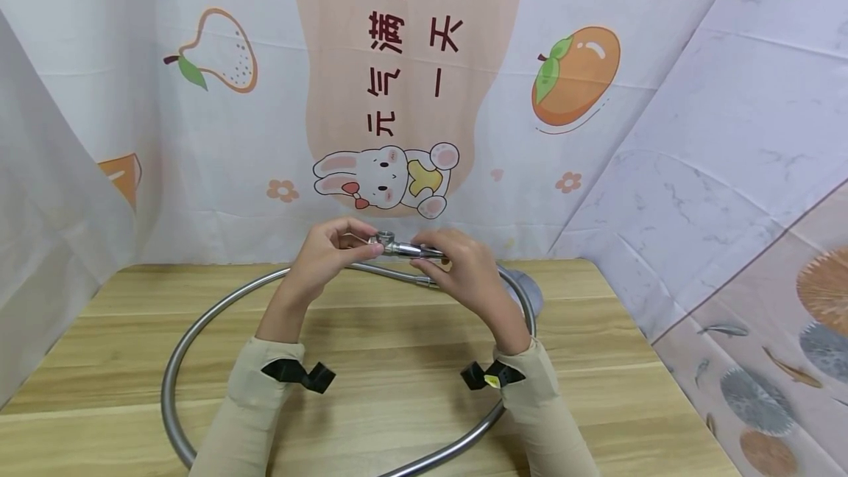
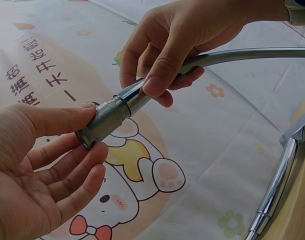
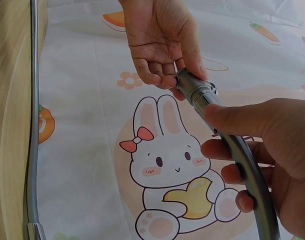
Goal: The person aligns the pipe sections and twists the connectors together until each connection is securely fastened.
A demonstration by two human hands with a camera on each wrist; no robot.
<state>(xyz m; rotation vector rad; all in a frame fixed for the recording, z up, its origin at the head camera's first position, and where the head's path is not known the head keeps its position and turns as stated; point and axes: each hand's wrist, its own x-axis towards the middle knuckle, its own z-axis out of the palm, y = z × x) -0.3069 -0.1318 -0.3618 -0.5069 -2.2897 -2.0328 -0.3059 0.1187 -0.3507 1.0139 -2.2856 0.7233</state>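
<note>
A printed curtain [image 1: 596, 190] is hanging behind the wooden table [image 1: 371, 389], where I'm seeing a silver hose [image 1: 171, 366] looping widely. Near the curtain, the right hand [image 1: 467, 271] is curling its fingers around the hose's end; the left hand [image 1: 324, 256], fingers partly spread, is pinching the metal fitting [image 2: 105, 122] end-to-end against it.
</note>
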